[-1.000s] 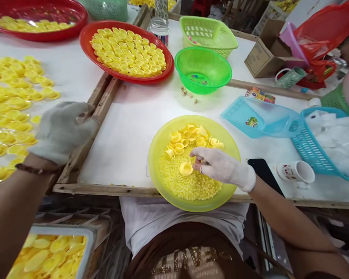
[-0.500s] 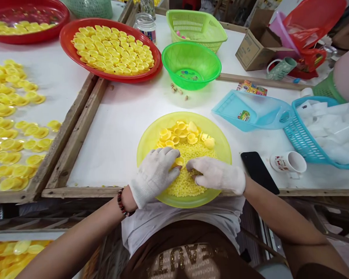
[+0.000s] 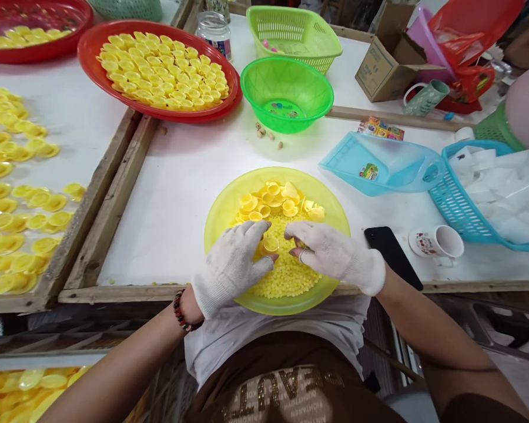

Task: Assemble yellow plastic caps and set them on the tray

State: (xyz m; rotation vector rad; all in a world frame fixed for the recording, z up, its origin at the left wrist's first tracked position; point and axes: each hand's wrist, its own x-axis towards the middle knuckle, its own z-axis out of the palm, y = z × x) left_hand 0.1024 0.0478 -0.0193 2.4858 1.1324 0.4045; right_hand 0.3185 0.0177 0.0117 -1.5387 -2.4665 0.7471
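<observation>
A translucent yellow basin [image 3: 220, 200] sits at the table's front edge. It holds a bed of small pale-yellow beads [image 3: 282, 285], with a heap of little yellow plastic cups [image 3: 264, 202] toward its far side. Over the basin's left part is my left hand [image 3: 235, 258], in a white glove with bare fingertips, its thumb and fingers parted. One yellow cup [image 3: 271, 244] lies on the beads between that thumb and the fingers. My right hand [image 3: 324, 249], gloved the same way, hovers over the beads at the right, fingers bent and apart from the thumb, with nothing visible in them.
Red trays [image 3: 86, 59] of yellow cups stand back left, beside a green bowl [image 3: 286, 88] and a light-green basket [image 3: 295, 35]. Rightward are a blue scoop [image 3: 379, 164], a black phone [image 3: 392, 255], a mug [image 3: 436, 242] and a blue basket [image 3: 458, 194] of white pieces. Wooden rails [image 3: 110, 200] divide the table.
My right hand has drawn slightly away to the right, and its fingers have spread from the thumb. The fingers of my left hand are wider apart, showing more of the cup.
</observation>
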